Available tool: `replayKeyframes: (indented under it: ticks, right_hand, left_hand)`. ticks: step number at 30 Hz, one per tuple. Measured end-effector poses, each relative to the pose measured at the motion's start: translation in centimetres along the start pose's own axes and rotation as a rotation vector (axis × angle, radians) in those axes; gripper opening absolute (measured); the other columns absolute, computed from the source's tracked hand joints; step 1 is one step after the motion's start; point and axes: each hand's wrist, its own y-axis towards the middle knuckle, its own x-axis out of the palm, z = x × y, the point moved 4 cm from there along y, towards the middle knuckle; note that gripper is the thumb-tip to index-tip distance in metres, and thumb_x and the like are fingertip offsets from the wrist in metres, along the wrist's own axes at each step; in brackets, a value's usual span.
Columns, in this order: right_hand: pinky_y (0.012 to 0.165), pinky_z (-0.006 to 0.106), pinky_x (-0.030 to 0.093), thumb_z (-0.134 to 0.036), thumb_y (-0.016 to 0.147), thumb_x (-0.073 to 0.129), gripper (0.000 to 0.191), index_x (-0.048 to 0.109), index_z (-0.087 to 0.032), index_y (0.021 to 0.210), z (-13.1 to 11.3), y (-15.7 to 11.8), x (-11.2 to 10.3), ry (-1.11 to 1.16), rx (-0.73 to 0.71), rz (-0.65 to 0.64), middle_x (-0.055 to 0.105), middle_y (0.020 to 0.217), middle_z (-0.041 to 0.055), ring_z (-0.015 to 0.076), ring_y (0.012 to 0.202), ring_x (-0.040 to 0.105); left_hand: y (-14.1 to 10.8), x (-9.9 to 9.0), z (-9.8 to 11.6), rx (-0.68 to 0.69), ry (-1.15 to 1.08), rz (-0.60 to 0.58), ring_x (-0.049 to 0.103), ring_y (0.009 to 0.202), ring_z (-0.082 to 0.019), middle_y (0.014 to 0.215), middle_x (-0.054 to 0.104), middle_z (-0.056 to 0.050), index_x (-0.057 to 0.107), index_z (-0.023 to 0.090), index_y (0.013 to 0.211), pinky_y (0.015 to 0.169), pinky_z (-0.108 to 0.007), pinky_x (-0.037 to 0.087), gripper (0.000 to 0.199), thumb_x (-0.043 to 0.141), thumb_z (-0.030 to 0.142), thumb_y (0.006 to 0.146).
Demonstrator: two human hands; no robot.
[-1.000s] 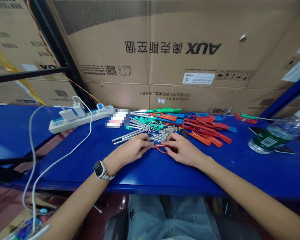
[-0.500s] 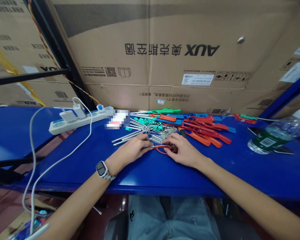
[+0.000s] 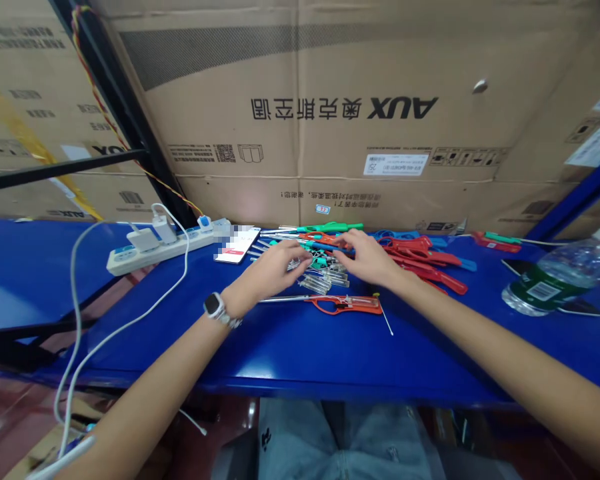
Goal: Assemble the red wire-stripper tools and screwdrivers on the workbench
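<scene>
An orange lighter half [image 3: 347, 305] with a long metal tube lies on the blue table, nearer to me than both hands; a thin white wire sticks out at its right end. My left hand [image 3: 281, 267] is over the left part of the pile, thumb and fingers curled close to the green pieces [image 3: 306, 260]; whether it pinches anything is too small to tell. Over the pile's right side, my right hand [image 3: 363, 257] has thumb and fingers apart near a blue casing. Clear small parts [image 3: 317, 283] lie between the hands. Red casings [image 3: 425, 253] are to the right.
A white power strip [image 3: 167, 243] with plugs and cables stands at the left, beside a phone [image 3: 237, 245]. To the right is a water bottle [image 3: 543, 287] over a dark flat object. A large cardboard box [image 3: 330, 147] stands behind the table.
Both hands have left the orange lighter half and moved forward over the pile. The lighter half now lies uncovered on the table. The view has shifted slightly.
</scene>
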Motion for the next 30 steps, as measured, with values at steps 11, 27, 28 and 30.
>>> replayKeyframes:
  ticks: [11, 27, 28, 30]
  right_hand:
    - [0.091, 0.05, 0.042, -0.043, 0.089, 0.07, 0.023, 0.072, -0.021, 0.094, 1.4, 6.3, 2.1, -0.302, 0.03, -0.117, 0.064, 0.108, 0.0149, 0.0371, 0.11, 0.056]
    - [0.061, 0.03, 0.039, -0.039, 0.091, 0.066, 0.035, 0.061, -0.026, 0.123, -2.2, -5.3, -2.1, -0.012, -0.026, -0.068, 0.066, 0.069, -0.0021, 0.02, 0.062, 0.063]
    - [0.061, 0.03, 0.04, -0.039, 0.092, 0.066, 0.037, 0.061, -0.026, 0.126, -2.1, -5.2, -1.9, -0.008, -0.031, -0.061, 0.068, 0.073, -0.0011, 0.0204, 0.065, 0.064]
    - [0.066, 0.032, 0.044, -0.04, 0.092, 0.065, 0.038, 0.062, -0.026, 0.128, -2.0, -5.0, -1.8, 0.004, -0.06, -0.028, 0.074, 0.091, 0.0031, 0.0222, 0.077, 0.068]
  left_hand:
    - [1.5, 1.2, -2.4, -0.049, -0.004, 0.179, 0.063, 0.09, -0.021, 0.095, 0.068, -0.008, 0.07, 0.017, 0.099, 0.085, -0.038, 0.051, 0.023, 0.05, 0.03, 0.102]
    - [1.3, 1.1, 2.3, 0.035, -0.293, 0.058, 0.069, 0.092, -0.017, 0.104, 0.074, -0.005, 0.068, 0.02, 0.115, 0.08, -0.03, 0.054, 0.026, 0.055, 0.038, 0.102]
    - [1.3, 1.2, 2.1, 0.015, -0.306, 0.026, 0.069, 0.088, -0.017, 0.102, 0.076, -0.005, 0.069, 0.02, 0.116, 0.077, -0.029, 0.054, 0.027, 0.054, 0.038, 0.102]
    - [1.3, 1.2, 1.5, -0.022, -0.313, 0.017, 0.07, 0.087, -0.017, 0.102, 0.077, -0.005, 0.071, 0.02, 0.114, 0.075, -0.029, 0.053, 0.026, 0.055, 0.036, 0.101]
